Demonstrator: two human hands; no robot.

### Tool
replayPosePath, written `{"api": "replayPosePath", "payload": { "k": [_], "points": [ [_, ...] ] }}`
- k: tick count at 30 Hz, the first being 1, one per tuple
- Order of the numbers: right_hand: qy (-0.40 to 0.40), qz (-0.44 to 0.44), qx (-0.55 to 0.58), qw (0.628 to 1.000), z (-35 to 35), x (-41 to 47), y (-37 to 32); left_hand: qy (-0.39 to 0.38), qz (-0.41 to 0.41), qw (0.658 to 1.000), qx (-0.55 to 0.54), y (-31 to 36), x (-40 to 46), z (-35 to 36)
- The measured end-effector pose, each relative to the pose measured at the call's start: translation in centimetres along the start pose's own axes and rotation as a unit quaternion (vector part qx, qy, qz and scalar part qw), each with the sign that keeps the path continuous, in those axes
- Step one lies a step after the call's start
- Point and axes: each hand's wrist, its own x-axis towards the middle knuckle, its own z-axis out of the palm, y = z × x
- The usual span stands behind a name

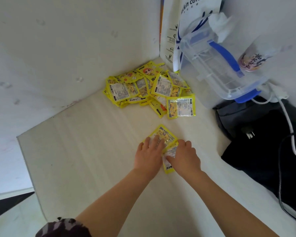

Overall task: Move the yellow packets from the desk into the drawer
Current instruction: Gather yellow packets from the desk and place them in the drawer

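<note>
Both hands are down on the pale worktop (85, 151), side by side near its middle; the left hand (149, 155) lies flat with its fingers spread, an open grip pressing on a yellow packet (162, 134) whose far corner pokes out beyond the fingertips; the right hand (184, 158) rests just beside it, thumb and curled fingers closed on a second packet (169, 164) that overlaps the first and shows between the two hands. Farther back, in the corner where the worktop meets the white walls, a loose pile of yellow packets (143, 88) lies heaped, some face up with a cartoon print, others showing their white label side; one packet (181, 106) sits at the near right edge of the pile. Right of the pile stands a clear plastic box (212, 65) with blue handles, tilted against a white coffee bag (191, 17); a black bag (263, 142) lies on the worktop's right side with a white cable (288, 120) running over it. No drawer shows in this view.
</note>
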Motion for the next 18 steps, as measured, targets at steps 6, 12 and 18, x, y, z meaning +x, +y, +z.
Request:
{"api": "replayPosePath", "payload": {
  "k": [6,12,18],
  "points": [
    [-0.003,-0.024,-0.006,1.000,0.0,0.7,-0.2,0.020,-0.043,0.998,0.046,-3.0,-1.0,-0.4],
    [-0.025,-0.033,-0.005,0.999,-0.4,1.5,-0.4,-0.010,-0.044,0.996,0.079,-4.3,-1.3,-0.8],
    [-0.020,-0.050,-0.004,0.999,-0.3,1.5,-0.4,0.011,-0.044,0.992,0.120,-3.9,-0.8,-0.7]
  ]
}}
